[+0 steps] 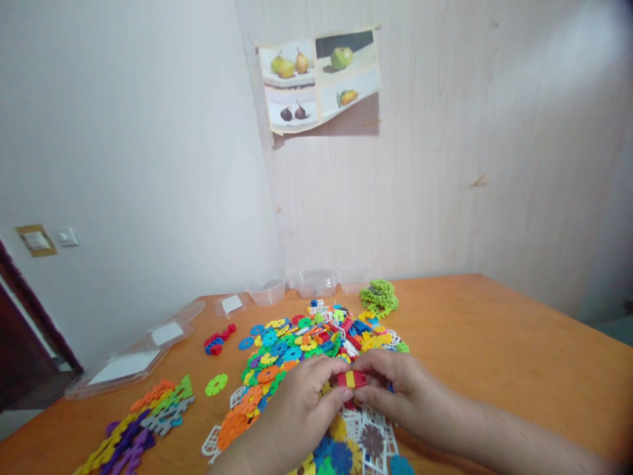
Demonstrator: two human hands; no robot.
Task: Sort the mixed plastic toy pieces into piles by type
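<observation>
At the far left of the orange wooden table (494, 343), flat clear plastic lids (133, 356) lie in a row beside the white wall. In front of them sits a chain of notched plastic pieces (138, 429) in purple, yellow, grey, green and orange, their edges toothed like gears. A single lime-green disc (216, 384) lies flat just to its right, and a small red and blue cluster (217, 340) sits further back. The middle holds a loose heap of glossy snowflake-shaped discs (297, 346) in many colours, mixed with white grid squares (368, 429). The left hand (291, 415) comes in from the bottom edge, knuckles up, fingers curled and pinching the left end of a small red and yellow block piece (352, 379). The right hand (410, 396) mirrors it, thumb and fingertips pinching the right end, forearm resting along the table. The piece is held just above the heap's near edge. Behind the heap a stack of bright green discs (380, 297) sits near the clear tubs (316, 282).
</observation>
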